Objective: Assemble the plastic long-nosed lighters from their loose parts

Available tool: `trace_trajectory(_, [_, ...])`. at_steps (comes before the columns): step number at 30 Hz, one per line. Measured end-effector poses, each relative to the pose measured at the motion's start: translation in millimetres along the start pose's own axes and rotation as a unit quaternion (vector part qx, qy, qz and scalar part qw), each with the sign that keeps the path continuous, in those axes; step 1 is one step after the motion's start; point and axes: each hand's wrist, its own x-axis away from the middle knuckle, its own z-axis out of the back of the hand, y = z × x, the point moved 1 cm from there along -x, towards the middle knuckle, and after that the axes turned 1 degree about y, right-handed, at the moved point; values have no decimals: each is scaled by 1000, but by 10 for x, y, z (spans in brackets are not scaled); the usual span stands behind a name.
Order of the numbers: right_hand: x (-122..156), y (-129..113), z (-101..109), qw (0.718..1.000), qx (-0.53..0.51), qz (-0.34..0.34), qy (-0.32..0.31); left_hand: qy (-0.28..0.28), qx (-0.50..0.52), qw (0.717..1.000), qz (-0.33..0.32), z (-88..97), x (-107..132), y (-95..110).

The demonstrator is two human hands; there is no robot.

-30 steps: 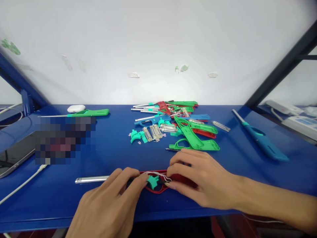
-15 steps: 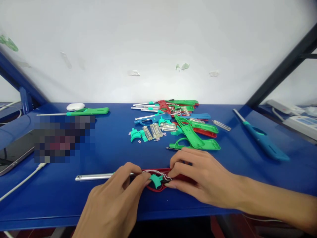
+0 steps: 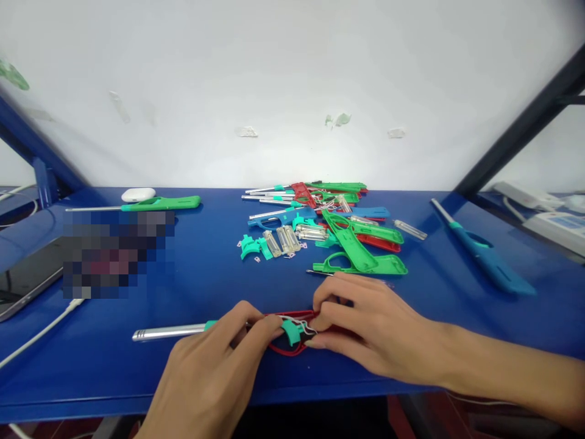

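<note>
A red half-shell of a long-necked lighter (image 3: 289, 352) lies at the table's front, its inside facing up. Its silver metal tube (image 3: 169, 332) with a teal collar points left. My left hand (image 3: 219, 360) is closed over the front of the lighter, with fingertips against the teal trigger (image 3: 291, 333). White wires (image 3: 299, 319) run above the trigger towards the right fingers. My right hand (image 3: 365, 323) is closed at the handle, thumb and fingers pinched beside a dark part and the wire ends. The fingers hide most of the handle's inside.
Behind the hands lie green shell halves (image 3: 361, 250), clear fuel tanks (image 3: 287, 240), teal triggers (image 3: 250, 246) and a blue lighter body (image 3: 278, 219). Assembled lighters, one blue (image 3: 489, 256) and one green (image 3: 169, 203), flank them. A phone (image 3: 31, 274) and white cable (image 3: 41, 334) lie left.
The teal trigger has shifted slightly right, towards the right fingers. The metal tube's tip has moved a little left and nearer. My right hand has hardly moved.
</note>
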Motion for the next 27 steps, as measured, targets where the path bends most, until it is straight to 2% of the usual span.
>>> trace_trajectory(8, [-16,-26,10,1000,9,-2,1,8,-5,1000,-1,6,-61,10])
trace_trajectory(12, [-7,-20,4,1000,8,-9,16,4,-14,999,-29,33,-80,11])
trace_trajectory(17, [5,-14,-15,999,14,14,37,11,-20,998,-56,41,-111,30])
trace_trajectory(27, [17,-31,-1,999,-4,18,34,-31,-20,998,-56,-21,9,-19])
